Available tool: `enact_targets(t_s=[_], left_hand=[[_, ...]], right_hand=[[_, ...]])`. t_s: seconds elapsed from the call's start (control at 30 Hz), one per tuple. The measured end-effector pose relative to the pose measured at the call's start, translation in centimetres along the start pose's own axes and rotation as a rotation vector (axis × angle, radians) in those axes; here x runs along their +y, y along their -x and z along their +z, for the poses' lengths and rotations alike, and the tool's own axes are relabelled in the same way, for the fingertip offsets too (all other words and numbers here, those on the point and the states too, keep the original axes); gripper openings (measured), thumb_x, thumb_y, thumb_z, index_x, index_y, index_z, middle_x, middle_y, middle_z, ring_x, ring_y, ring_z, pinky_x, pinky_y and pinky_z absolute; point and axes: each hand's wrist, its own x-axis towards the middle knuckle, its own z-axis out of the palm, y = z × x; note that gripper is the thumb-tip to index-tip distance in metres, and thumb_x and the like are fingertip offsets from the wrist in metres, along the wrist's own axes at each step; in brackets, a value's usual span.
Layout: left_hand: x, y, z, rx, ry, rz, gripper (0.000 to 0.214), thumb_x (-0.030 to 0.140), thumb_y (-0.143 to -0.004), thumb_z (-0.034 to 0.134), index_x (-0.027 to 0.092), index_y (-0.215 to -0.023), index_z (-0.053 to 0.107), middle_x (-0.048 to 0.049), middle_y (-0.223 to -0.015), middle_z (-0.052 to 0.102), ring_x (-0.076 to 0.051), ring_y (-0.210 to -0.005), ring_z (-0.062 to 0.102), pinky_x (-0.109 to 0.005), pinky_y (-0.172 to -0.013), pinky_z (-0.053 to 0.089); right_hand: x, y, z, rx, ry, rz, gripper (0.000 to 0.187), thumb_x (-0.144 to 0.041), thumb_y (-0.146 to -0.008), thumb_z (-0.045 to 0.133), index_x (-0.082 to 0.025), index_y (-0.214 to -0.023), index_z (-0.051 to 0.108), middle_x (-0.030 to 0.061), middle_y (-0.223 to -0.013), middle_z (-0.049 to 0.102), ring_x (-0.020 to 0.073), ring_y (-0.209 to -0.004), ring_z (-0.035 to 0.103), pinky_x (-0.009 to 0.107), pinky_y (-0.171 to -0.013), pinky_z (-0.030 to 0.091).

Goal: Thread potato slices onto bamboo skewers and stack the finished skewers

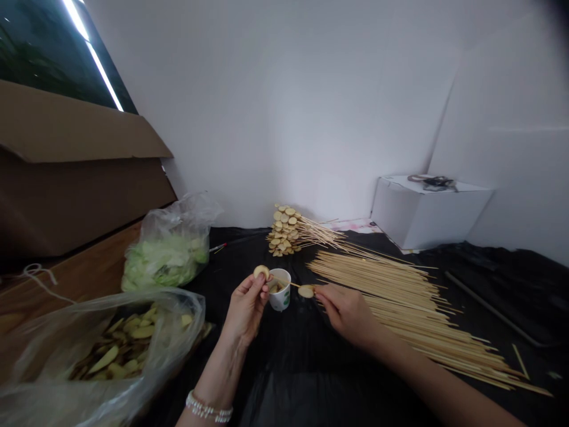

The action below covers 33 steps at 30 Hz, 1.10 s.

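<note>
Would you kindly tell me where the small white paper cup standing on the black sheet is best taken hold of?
Grip the white paper cup around its lower body from the near side: it stands upright, open-topped, and the left hand and thin bamboo skewer crowd its upper part.

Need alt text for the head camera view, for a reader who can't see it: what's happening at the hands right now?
The left hand pinches a potato slice beside a white paper cup, while the right hand holds a bamboo skewer carrying another slice. Loose skewers and a stack of skewered slices lie on black plastic sheeting.
</note>
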Motion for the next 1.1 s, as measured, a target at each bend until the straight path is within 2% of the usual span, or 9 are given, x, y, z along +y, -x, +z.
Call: enact_targets(t_s=[0.4,0.6,0.8,0.97,1.1], left_hand=[[0.1,0.3,0.3,-0.02,-0.036,0.001,0.029,0.02,-0.054,0.088,0.009,-0.076,0.071,-0.0024,-0.07,0.066,-0.001,-0.052,0.051,-0.009,-0.049,0.047],[-0.2,0.3,0.2,-0.054,-0.085,0.008,0.027,0.023,-0.057,0.086,0.009,-0.075,0.071,-0.002,-0.068,0.065,-0.001,-0.052,0.05,-0.008,-0.048,0.044],[-0.7,0.1,0.0,-0.029,-0.16,0.062,0.028,0.028,-0.058,0.086,0.01,-0.075,0.072,-0.0034,-0.068,0.068,-0.003,-0.052,0.052,-0.01,-0.05,0.043],[-1.1,0.2,0.0,-0.025,-0.252,0.138,0.027,0.032,-0.06,0.083,0.011,-0.075,0.073,-0.0027,-0.064,0.067,-0.005,-0.054,0.052,-0.013,-0.052,0.042],[-1.3,0.1,-0.2,-0.023,-0.332,0.211,0.025,0.033,-0.064,0.081,0.012,-0.074,0.073,-0.0019,-0.062,0.066,-0.006,-0.054,0.052,-0.015,-0.053,0.041]], right_hand=[[-0.1,0.0,0.0,0.005,-0.01,-0.018,0.024,-0.017,-0.095,0.04,-0.018,-0.096,0.064,0.0076,-0.092,0.07,0.0185,-0.083,0.065,0.029,-0.076,0.05],[-0.2,-0.1,-0.1,-0.005,-0.028,-0.024,0.026,-0.018,-0.096,0.038,-0.019,-0.088,0.063,0.0071,-0.084,0.069,0.0183,-0.083,0.065,0.029,-0.075,0.05],[-0.3,0.1,0.1,-0.009,-0.015,-0.002,0.027,-0.019,-0.096,0.037,-0.019,-0.087,0.062,0.0069,-0.084,0.068,0.0171,-0.079,0.064,0.027,-0.073,0.049],[-0.5,0.2,0.2,0.01,0.103,-0.01,0.027,-0.016,-0.095,0.037,-0.018,-0.087,0.063,0.0074,-0.08,0.067,0.0173,-0.075,0.062,0.027,-0.069,0.047],[-0.8,0.2,0.1,-0.024,0.095,0.005,0.027,-0.015,-0.095,0.036,-0.019,-0.087,0.061,0.0065,-0.078,0.066,0.0164,-0.074,0.061,0.026,-0.068,0.045]])
